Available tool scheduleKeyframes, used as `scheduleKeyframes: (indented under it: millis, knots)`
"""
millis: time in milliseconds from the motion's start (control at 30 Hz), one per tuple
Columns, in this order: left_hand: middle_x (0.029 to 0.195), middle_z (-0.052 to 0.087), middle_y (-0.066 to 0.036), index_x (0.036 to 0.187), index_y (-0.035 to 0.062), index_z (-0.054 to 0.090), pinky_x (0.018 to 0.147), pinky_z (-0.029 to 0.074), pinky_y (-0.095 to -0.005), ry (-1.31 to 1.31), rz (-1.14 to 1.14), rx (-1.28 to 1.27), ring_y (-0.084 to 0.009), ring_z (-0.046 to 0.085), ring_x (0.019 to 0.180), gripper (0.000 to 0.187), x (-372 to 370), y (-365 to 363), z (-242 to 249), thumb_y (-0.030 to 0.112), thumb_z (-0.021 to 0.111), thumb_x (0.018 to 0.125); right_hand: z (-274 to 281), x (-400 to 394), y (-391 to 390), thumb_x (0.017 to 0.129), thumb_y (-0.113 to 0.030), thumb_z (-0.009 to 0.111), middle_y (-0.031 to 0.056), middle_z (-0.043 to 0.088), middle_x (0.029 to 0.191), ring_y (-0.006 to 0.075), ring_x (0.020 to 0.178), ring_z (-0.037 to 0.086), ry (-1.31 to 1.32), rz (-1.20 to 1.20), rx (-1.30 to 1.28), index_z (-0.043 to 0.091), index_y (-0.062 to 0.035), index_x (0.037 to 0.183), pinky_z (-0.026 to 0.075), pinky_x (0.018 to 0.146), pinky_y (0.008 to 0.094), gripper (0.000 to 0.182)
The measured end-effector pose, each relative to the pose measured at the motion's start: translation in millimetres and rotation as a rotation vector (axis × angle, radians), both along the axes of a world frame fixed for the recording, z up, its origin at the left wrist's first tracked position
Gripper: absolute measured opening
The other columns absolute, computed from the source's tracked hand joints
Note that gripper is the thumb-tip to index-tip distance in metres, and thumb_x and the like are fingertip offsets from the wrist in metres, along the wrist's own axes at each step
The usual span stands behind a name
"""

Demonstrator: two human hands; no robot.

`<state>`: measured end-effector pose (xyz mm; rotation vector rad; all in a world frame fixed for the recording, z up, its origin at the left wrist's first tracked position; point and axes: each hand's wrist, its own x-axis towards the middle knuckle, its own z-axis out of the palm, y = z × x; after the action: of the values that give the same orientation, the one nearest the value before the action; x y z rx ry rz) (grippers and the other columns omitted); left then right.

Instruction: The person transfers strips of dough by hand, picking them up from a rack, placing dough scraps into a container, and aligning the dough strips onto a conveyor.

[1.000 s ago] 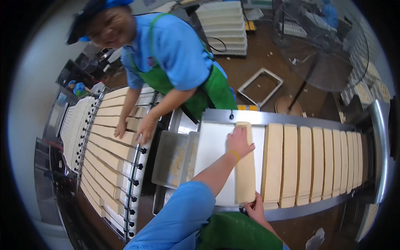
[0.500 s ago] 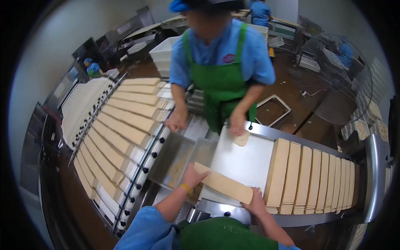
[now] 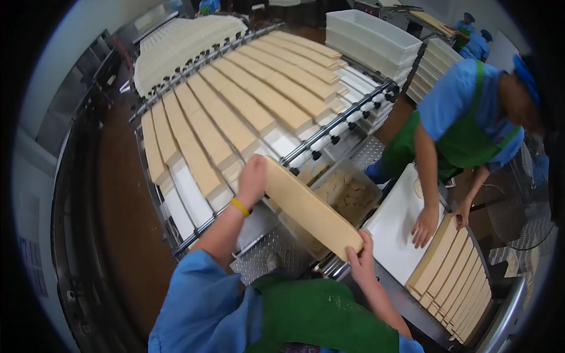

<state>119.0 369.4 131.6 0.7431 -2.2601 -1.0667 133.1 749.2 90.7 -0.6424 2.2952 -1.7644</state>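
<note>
A long, pale strip that looks like dough (image 3: 312, 206) slants through the air between my two hands. My left hand (image 3: 253, 179) grips its upper end, near the rail of the slatted table. At its lower right end, my right hand (image 3: 364, 256) has the thumb on top and the fingers at the edge. Rows of similar pale strips (image 3: 235, 88) lie on the slatted table (image 3: 191, 203) to the left. More strips stand side by side in a row (image 3: 450, 270) on the right, beside a white board (image 3: 394, 226).
A metal rail with black knobs (image 3: 335, 140) edges the slatted table. Below the strip, a tub (image 3: 376, 191) holds pale scraps. A co-worker (image 3: 453, 112) leans over the board, one hand (image 3: 426, 226) near the row. White bins (image 3: 376, 35) stack behind; a fan (image 3: 518, 200) stands right.
My hands have carried the strip left from over the white board towards the slatted table. My view has turned left. The co-worker's hands have moved to the right-hand row.
</note>
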Motion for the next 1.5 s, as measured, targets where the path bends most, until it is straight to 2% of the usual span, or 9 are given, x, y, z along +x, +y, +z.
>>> scheduleKeyframes:
  millis: [167, 300, 500, 667, 900, 1167, 1200, 1333, 1500]
  knots:
    - [0.078, 0.064, -0.009, 0.088, 0.0017, 0.065, 0.068, 0.046, -0.0300, -0.014, 0.177, 0.265, -0.0152, 0.059, 0.076, 0.022, 98.3, -134.7, -15.5, 0.021, 0.053, 0.091, 20.5, 48.4, -104.4, 0.087, -0.014, 0.061, 0.0198, 0.043, 0.121, 0.0328, 0.114, 0.045, -0.082, 0.230, -0.001, 0.039, -0.0044, 0.133, 0.035, 0.101, 0.0379, 0.052]
    - [0.080, 0.063, -0.008, 0.093, 0.0002, 0.066, 0.066, 0.046, -0.0278, -0.007, 0.321, 0.504, -0.0152, 0.057, 0.073, 0.022, 155.9, -214.0, -45.1, 0.018, 0.054, 0.090, 43.9, 87.6, -166.4, 0.092, -0.014, 0.057, 0.0172, 0.042, 0.123, 0.0281, 0.115, 0.044, -0.160, 0.403, 0.078, 0.036, -0.0057, 0.135, 0.036, 0.099, 0.0353, 0.049]
    - [0.086, 0.065, -0.012, 0.101, 0.0069, 0.065, 0.067, 0.047, -0.0297, -0.194, 0.341, 0.267, -0.0186, 0.059, 0.074, 0.019, 185.3, -286.1, -69.2, 0.013, 0.053, 0.087, 29.2, 135.0, -234.6, 0.092, -0.012, 0.055, 0.0175, 0.043, 0.121, 0.0273, 0.114, 0.044, -0.184, 0.532, 0.037, 0.038, -0.0055, 0.133, 0.034, 0.100, 0.0342, 0.044]
    - [0.103, 0.064, -0.022, 0.107, 0.0055, 0.063, 0.082, 0.048, -0.0430, -0.424, 0.018, -0.138, -0.0403, 0.060, 0.094, 0.029, 171.0, -318.8, -77.0, 0.004, 0.045, 0.084, 11.6, 151.3, -275.1, 0.093, -0.011, 0.053, 0.0160, 0.046, 0.114, 0.0256, 0.102, 0.050, -0.154, 0.554, 0.078, 0.045, -0.0041, 0.122, 0.039, 0.092, 0.0329, 0.031]
    - [0.108, 0.060, -0.019, 0.110, 0.0009, 0.061, 0.093, 0.045, -0.0418, 0.025, 0.154, -0.617, -0.0334, 0.059, 0.100, 0.027, 182.0, -288.8, -39.4, 0.005, 0.054, 0.084, 6.0, 145.9, -355.4, 0.093, -0.020, 0.053, 0.0162, 0.052, 0.101, 0.0256, 0.084, 0.056, -0.290, 0.643, 0.093, 0.050, -0.0086, 0.127, 0.045, 0.078, 0.0352, 0.036]
    - [0.090, 0.060, -0.001, 0.106, 0.0028, 0.062, 0.055, 0.046, -0.0194, 0.225, -0.023, 0.609, -0.0084, 0.058, 0.073, 0.022, 200.2, -184.0, 4.5, -0.002, 0.059, 0.085, -6.0, 120.3, -356.0, 0.095, -0.023, 0.055, 0.0001, 0.059, 0.082, 0.0070, 0.071, 0.052, -0.642, 0.645, -0.035, 0.060, -0.0052, 0.119, 0.044, 0.064, 0.0229, 0.030]
    - [0.089, 0.060, -0.001, 0.103, 0.0027, 0.062, 0.055, 0.047, -0.0203, 0.201, -0.060, 0.640, -0.0090, 0.058, 0.074, 0.019, 203.0, -175.9, 0.0, -0.002, 0.059, 0.085, 0.5, 108.8, -337.8, 0.096, -0.021, 0.055, 0.0000, 0.064, 0.101, 0.0057, 0.086, 0.053, -0.752, 0.666, 0.020, 0.062, -0.0030, 0.115, 0.044, 0.077, 0.0221, 0.027]
    - [0.087, 0.062, -0.003, 0.090, 0.0026, 0.063, 0.056, 0.049, -0.0226, 0.107, -0.257, 0.705, -0.0108, 0.060, 0.074, 0.010, 214.9, -153.5, -27.0, -0.004, 0.059, 0.084, 9.8, 75.1, -252.1, 0.093, -0.025, 0.060, 0.0011, 0.066, 0.098, 0.0073, 0.091, 0.056, -0.762, 0.429, 0.015, 0.069, -0.0048, 0.101, 0.044, 0.079, 0.0234, 0.023]
    - [0.087, 0.062, -0.003, 0.088, 0.0030, 0.063, 0.055, 0.048, -0.0205, 0.099, -0.451, 0.811, -0.0092, 0.061, 0.071, 0.011, 190.2, -100.3, -29.4, -0.006, 0.057, 0.085, -15.6, 49.3, -152.9, 0.095, -0.025, 0.055, 0.0151, 0.057, 0.120, 0.0223, 0.103, 0.061, -0.909, -0.077, -0.190, 0.029, -0.0081, 0.143, 0.050, 0.083, 0.0317, 0.057]
